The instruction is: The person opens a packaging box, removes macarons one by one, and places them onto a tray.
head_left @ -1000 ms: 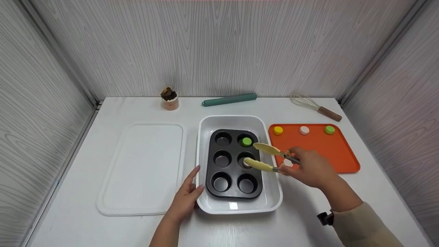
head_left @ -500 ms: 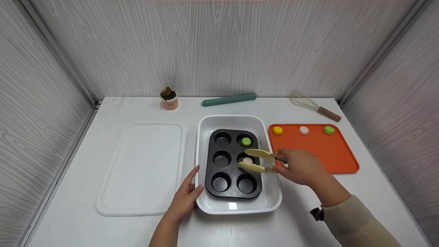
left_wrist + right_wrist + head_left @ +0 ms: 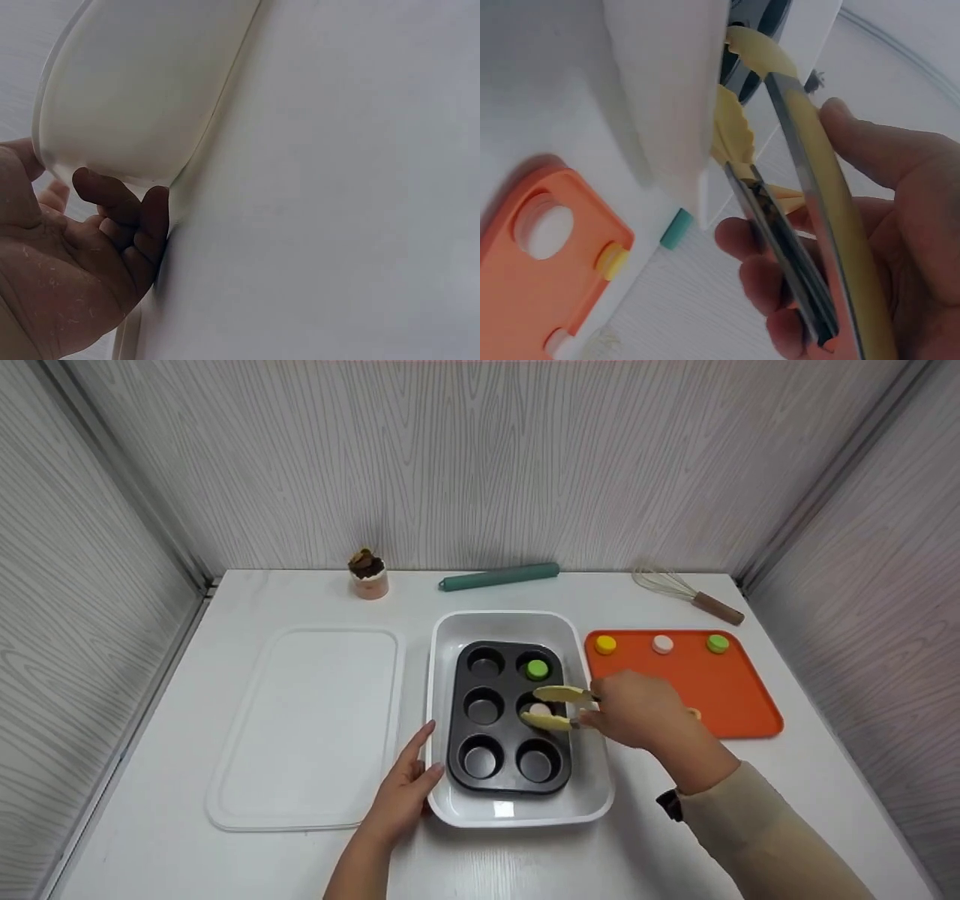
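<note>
Tongs [image 3: 553,707] moved left, straddling white disc [image 3: 540,709] in muffin tin [image 3: 510,718]; right hand [image 3: 634,710] grips them. Left hand [image 3: 405,784], fingers relaxed, rests against white dish [image 3: 517,811].

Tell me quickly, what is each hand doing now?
Left hand: open, fingers resting against the white dish.
Right hand: closed round the yellow tongs, their tips around a pale disc.

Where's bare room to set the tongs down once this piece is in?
Bare table lies behind the white lid, between the small cup and rolling pin, and along the front edge. The orange tray has bare middle. It's crowded around the white dish, both hands beside it.
</note>
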A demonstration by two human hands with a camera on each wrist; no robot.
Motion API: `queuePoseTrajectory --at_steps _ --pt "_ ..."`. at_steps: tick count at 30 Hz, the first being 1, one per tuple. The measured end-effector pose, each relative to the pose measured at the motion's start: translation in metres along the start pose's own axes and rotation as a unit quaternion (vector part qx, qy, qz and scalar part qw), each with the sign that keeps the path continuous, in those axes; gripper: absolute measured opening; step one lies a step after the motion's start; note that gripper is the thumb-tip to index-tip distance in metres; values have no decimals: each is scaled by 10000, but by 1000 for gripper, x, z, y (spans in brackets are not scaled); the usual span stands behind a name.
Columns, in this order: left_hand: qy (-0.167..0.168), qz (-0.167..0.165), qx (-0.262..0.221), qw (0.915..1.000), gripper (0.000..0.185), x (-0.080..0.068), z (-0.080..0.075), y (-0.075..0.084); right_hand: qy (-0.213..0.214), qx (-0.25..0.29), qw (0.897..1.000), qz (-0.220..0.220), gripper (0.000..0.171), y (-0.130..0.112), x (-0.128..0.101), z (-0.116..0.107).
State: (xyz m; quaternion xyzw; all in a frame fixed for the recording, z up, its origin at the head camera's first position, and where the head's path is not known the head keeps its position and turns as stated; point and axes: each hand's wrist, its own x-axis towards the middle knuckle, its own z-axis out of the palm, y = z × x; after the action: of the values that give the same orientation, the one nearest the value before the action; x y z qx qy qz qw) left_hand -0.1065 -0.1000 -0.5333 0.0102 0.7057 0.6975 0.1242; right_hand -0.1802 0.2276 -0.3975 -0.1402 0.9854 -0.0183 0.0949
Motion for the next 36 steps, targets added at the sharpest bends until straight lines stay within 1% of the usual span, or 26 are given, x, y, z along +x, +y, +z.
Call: queuePoseTrajectory --at_steps 5,8,10,17,21,28,31,36 --pt "-1 55 5 10000 68 0 -1 0 -118 -564 9982 193 34 -25 5 -5" --pt "-17 101 -3 9999 67 1 -1 -1 -47 -866 9959 246 36 -35 6 -3" --pt "-9 102 -23 9999 67 0 -1 -1 22 -940 9953 234 37 -39 6 -1" --pt "-43 79 -101 9999 68 -1 0 -1 37 -835 9962 245 39 -42 6 3" --pt "-22 62 -60 10000 68 -1 0 0 -16 -696 9971 306 38 -42 8 4" --pt "56 41 48 10000 68 -2 -2 1 -23 -634 9973 382 39 -45 9 2" --pt "76 32 49 10000 67 -1 -2 0 -56 -554 9975 436 37 -46 10 0" --pt "13 54 45 10000 67 -1 0 -1 -103 -495 9971 562 35 -45 11 2"
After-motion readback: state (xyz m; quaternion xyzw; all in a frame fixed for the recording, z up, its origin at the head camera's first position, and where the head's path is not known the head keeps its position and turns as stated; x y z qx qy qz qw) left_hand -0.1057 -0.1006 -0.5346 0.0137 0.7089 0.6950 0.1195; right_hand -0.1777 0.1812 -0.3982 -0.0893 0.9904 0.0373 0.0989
